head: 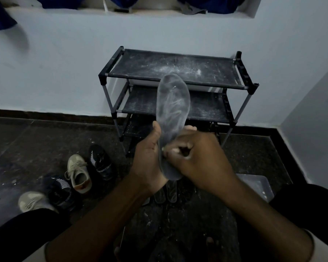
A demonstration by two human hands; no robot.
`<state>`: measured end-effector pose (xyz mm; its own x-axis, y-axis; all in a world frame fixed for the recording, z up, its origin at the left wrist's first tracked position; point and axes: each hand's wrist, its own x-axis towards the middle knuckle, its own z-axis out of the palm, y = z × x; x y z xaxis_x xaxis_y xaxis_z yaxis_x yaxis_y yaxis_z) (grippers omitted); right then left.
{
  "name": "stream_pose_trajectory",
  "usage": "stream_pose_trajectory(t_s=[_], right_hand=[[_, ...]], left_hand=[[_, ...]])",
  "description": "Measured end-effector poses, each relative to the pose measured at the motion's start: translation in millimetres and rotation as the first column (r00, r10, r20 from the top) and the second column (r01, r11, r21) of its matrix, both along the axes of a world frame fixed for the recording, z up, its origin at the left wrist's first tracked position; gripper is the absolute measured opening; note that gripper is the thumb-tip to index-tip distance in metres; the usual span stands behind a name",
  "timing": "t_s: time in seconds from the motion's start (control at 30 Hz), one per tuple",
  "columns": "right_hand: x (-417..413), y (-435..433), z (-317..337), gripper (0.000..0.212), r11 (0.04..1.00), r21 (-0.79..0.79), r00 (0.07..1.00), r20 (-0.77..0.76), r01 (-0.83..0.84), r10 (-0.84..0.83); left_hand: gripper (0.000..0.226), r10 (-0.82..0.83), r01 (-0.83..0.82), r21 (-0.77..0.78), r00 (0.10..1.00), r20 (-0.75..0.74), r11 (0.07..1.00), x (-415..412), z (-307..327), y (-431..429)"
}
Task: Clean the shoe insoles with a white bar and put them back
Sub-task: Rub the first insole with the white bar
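In front of the rack (133,77), the left hand (148,159) has its grip clamped round a dusty insole (173,103), held upright. The right hand (203,159) pinches a white bar (171,150) against the insole's lower part. Shoes (78,173) lie on the floor left of the rack, and more insoles (167,193) lie in front of it.

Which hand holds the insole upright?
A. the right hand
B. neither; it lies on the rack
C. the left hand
C: the left hand grips the insole round its lower half, while the right hand pinches a white bar against it.
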<state>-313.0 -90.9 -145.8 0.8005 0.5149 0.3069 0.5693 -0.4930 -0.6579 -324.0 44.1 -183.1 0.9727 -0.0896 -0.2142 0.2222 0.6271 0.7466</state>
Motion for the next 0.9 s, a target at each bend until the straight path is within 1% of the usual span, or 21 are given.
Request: stream_pose_trajectory(t_s=[0.07, 0.13, 0.2, 0.23, 0.3, 0.37, 0.43, 0.47, 0.57, 0.6, 0.67, 0.73, 0.77, 0.8, 0.87, 0.9], right_hand=[[-6.6, -1.8, -0.3, 0.009, 0.997, -0.035, 0.996, -0.044, -0.074, 0.072], [1.4, -7.5, 0.0, 0.008, 1.0, -0.02, 0.998, -0.057, -0.012, 0.011], [9.2, -9.6, 1.4, 0.008, 0.998, 0.038, 0.998, -0.024, 0.059, -0.059], [9.4, -8.2, 2.1, 0.008, 0.996, 0.063, 0.998, -0.009, 0.059, -0.059], [1.5, -3.3, 3.0, 0.007, 0.998, 0.067, 1.0, 0.01, -0.018, 0.018], [-6.8, -2.2, 1.5, 0.007, 0.991, 0.033, 0.992, -0.018, -0.127, 0.128], [-4.2, -5.6, 1.4, 0.006, 0.984, -0.003, 0.982, -0.053, -0.181, 0.18], [0.2, -6.9, 1.6, 0.006, 0.985, -0.002, 0.984, -0.047, -0.17, 0.17], [8.7, -6.8, 3.6, 0.007, 0.996, 0.053, 0.997, 0.036, -0.067, 0.065], [8.2, -6.0, 4.4, 0.008, 0.996, 0.056, 0.997, 0.052, -0.065, 0.062], [3.4, -6.2, 5.1, 0.009, 0.986, -0.012, 0.986, 0.028, -0.164, 0.165], [1.3, -9.6, 7.2, 0.008, 0.949, -0.113, 0.955, -0.043, -0.295, 0.292], [3.7, -11.5, 8.2, 0.008, 0.941, -0.13, 0.949, -0.061, -0.314, 0.308], [7.0, -12.9, 8.7, 0.008, 0.949, -0.115, 0.956, -0.053, -0.294, 0.29], [10.7, -12.8, 8.6, 0.007, 0.978, -0.052, 0.979, 0.014, -0.201, 0.202], [10.5, -11.0, 8.3, 0.007, 0.983, -0.046, 0.983, 0.041, -0.176, 0.178]], left_hand=[[0.079, -0.01, 0.01, 0.003, 1.0, 0.001, 1.0, 0.9, 0.5, 2.5], [0.077, -0.025, 0.025, -0.018, 1.0, -0.004, 1.0, -0.2, 2.3, 2.1], [0.069, -0.013, 0.013, -0.04, 1.0, 0.009, 0.999, -2.7, 3.6, -1.0], [0.067, -0.008, 0.008, -0.043, 1.0, 0.014, 0.999, -3.6, 3.5, -2.5], [0.071, -0.014, 0.014, -0.042, 1.0, 0.008, 0.999, -3.5, 3.7, -3.0], [0.077, -0.004, 0.004, -0.035, 1.0, -0.002, 0.999, -0.9, 1.4, 0.5], [0.079, -0.011, 0.01, -0.027, 1.0, -0.006, 1.0, 0.2, -0.4, 2.3], [0.078, -0.023, 0.023, -0.025, 1.0, -0.001, 0.999, -0.9, 0.3, 1.2], [0.069, -0.021, 0.021, -0.036, 1.0, 0.009, 0.999, -4.7, 4.4, -5.1], [0.069, -0.018, 0.018, -0.042, 1.0, 0.004, 0.999, -4.2, 5.1, -4.8], [0.073, -0.02, 0.019, -0.053, 1.0, -0.014, 0.998, -1.0, 5.4, -0.4], [0.078, -0.032, 0.031, -0.036, 0.999, -0.027, 0.999, 1.5, 4.1, 3.6], [0.078, -0.044, 0.043, -0.027, 0.999, -0.029, 0.999, 0.9, 2.9, 3.3], [0.077, -0.058, 0.057, -0.026, 0.998, -0.025, 0.998, -0.5, 2.4, 1.8], [0.073, -0.051, 0.05, -0.026, 0.998, -0.024, 0.998, -2.2, 1.5, -2.1], [0.072, -0.044, 0.043, -0.025, 0.999, -0.025, 0.999, -1.7, 1.3, -2.1]])
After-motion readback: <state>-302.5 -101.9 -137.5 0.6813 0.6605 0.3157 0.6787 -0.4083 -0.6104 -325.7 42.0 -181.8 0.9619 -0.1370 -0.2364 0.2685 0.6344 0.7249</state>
